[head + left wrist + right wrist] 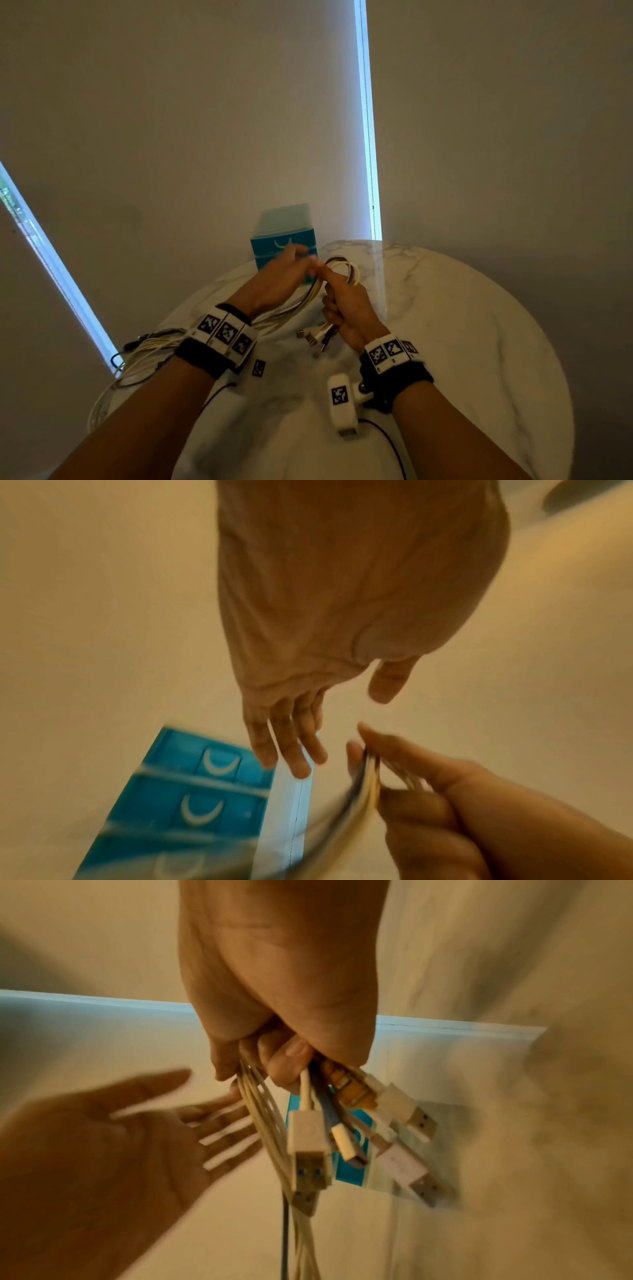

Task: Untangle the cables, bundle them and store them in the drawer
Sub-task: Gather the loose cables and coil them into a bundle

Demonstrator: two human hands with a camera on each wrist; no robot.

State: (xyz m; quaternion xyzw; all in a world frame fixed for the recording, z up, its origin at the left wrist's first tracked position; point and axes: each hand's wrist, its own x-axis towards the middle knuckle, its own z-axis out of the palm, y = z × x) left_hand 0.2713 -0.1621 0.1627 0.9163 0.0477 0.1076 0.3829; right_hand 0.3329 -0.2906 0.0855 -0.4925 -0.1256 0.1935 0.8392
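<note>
While the right hand [346,305] grips the cables [337,274] above the table [479,325], their plugs toward the person, the left hand [277,277], fingers straight and empty, reaches nearer to the blue drawers [274,245] just beyond.

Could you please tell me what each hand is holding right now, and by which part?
The right hand grips the cable bundle just behind its plug ends. The left hand is open, holding nothing.

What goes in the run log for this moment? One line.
right hand: grips cable bundle | left hand: open beside it | drawer unit: closed
</note>
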